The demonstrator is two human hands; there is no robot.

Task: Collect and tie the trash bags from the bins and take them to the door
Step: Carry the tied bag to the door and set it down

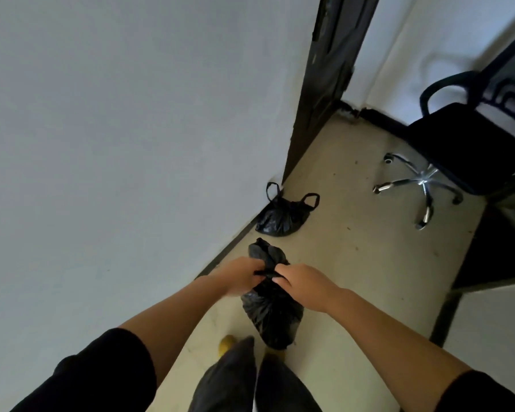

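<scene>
Black, thin-film trash bag (269,310), held above the floor beside the wall edge; left hand (240,276) and right hand (302,282) pinch its gathered neck, fingers clenched. Probably soft, light, slippery: grip the twisted neck. A tied bag (281,215) lies near the door (324,84).

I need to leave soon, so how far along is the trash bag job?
One black bag already sits on the floor by the door. A second bag is in hand: the left hand and right hand grip its neck, tying it. It remains to be set down.
</scene>
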